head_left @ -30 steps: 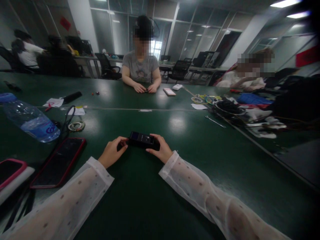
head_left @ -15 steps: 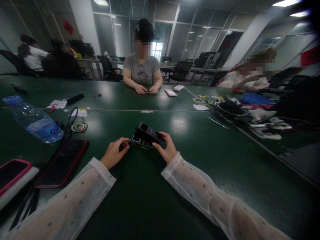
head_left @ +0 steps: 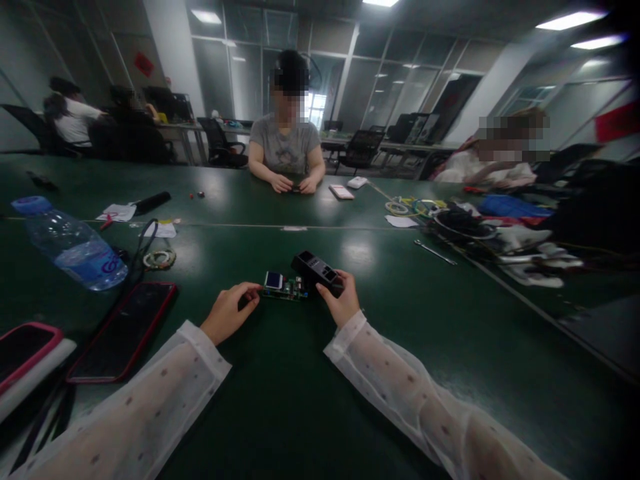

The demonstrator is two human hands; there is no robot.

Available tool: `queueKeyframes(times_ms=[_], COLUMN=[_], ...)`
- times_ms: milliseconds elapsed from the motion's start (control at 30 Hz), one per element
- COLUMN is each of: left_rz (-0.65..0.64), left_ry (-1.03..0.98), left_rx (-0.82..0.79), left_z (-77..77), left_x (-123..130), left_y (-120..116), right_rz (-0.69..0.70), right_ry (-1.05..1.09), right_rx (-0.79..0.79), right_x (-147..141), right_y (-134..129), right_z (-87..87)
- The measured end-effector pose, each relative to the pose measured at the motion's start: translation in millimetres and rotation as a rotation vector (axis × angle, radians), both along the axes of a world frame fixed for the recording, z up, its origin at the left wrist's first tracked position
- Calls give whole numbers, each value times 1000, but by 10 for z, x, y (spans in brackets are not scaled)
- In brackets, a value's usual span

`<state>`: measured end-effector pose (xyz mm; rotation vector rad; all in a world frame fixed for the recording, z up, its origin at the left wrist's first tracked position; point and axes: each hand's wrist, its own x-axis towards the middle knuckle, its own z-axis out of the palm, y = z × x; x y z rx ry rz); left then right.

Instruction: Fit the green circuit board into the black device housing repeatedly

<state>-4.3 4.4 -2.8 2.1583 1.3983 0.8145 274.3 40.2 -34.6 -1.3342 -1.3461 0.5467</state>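
A small green circuit board (head_left: 286,288) with a little square screen sits in front of me, parts of its face exposed. The fingertips of my left hand (head_left: 231,308) are closed in a loose pinch at the board's left edge. My right hand (head_left: 343,298) grips a black plastic housing (head_left: 317,268) by its right end, thumb in front and fingers behind. Rectangular cutouts show in the housing's face. It is tilted, just above and right of the board, and overlaps the board's right end from this view.
On the left are a water bottle (head_left: 75,247), a red-edged phone (head_left: 125,333) and a pink-cased phone (head_left: 25,353). A wrench (head_left: 435,252) and a heap of cables (head_left: 465,220) lie right. A person (head_left: 286,143) sits across the green table (head_left: 280,400).
The black housing has moved right, off the circuit board, with my right hand. The board's screen and components are now uncovered. My left hand has stayed at the board's left edge.
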Motion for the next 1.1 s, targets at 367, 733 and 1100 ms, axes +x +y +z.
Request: queueKeyframes(times_ms=[367,733,1100], left_rz=[-16,-14,-9], left_ry=[47,64,64], left_rx=[-2,-9,-4], left_z=[-38,-12,-24], left_x=[-29,-17,-12], left_y=[0,2,0], right_rz=[54,84,23], right_ry=[-59,-215,-385], right_rx=[-30,-10,216], right_x=[-36,-45,-92], right_y=[-50,-67,-190], right_z=[76,70,281])
